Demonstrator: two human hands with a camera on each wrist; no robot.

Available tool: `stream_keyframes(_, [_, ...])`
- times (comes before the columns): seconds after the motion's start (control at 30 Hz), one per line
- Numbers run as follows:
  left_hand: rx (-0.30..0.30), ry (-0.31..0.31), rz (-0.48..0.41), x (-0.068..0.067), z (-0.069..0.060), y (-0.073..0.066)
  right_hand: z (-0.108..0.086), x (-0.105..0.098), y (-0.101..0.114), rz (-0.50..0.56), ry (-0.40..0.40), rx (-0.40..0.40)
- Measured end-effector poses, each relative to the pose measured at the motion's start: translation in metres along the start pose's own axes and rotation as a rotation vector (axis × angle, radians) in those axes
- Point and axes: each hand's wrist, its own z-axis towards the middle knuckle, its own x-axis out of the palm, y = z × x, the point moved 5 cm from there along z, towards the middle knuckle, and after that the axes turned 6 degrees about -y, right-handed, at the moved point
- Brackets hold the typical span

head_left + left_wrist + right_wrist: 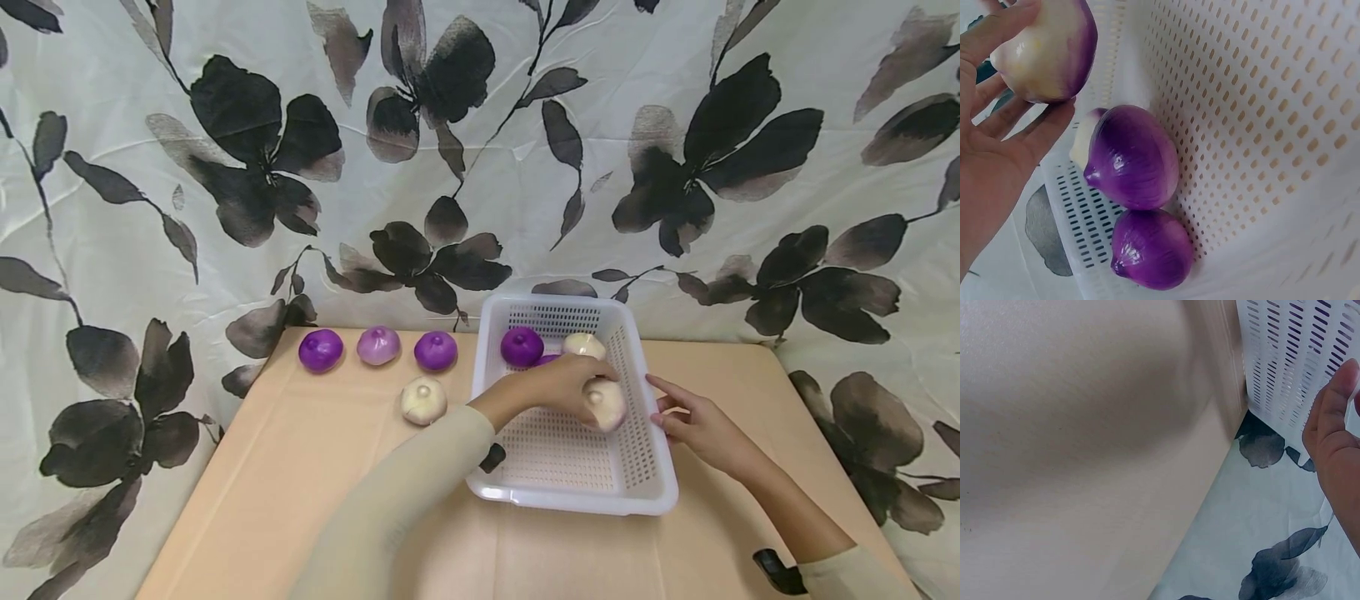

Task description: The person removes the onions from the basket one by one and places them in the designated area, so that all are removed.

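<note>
In the head view my left hand (564,385) reaches over the white plastic basket (573,498), gripping a white onion (606,406). The left wrist view shows this onion (1054,53) cream-coloured with a purple side, fingers and thumb around it. Two purple onions (1136,157) lie below it in the basket, with a pale one (1082,139) partly hidden behind them. At the basket's right rim, my right hand (701,425) holds the edge with its fingertips; the right wrist view shows a finger (1335,403) against the slotted outer wall.
Left of the basket, three purple onions (378,345) stand in a row along the table's back edge. A white onion (423,401) sits in front of them, near the left sleeve (420,475). Behind the peach-coloured table (262,500) hangs a flower-patterned cloth (555,192).
</note>
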Motion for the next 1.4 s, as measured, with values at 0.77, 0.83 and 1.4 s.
stream_keyframes(0.77, [0.059, -0.232, -0.074, -0.084, -0.049, -0.017, 0.0, -0.002, -0.001, 0.001, 0.003, 0.016])
stream_keyframes(0.83, [0.056, -0.254, -0.084, -0.091, -0.057, -0.016, 0.0, -0.002, -0.001, 0.002, 0.002, 0.021])
stream_keyframes(1.4, [-0.077, -0.461, -0.124, -0.124, -0.151, 0.026, -0.001, -0.001, 0.0, 0.004, 0.004, 0.016])
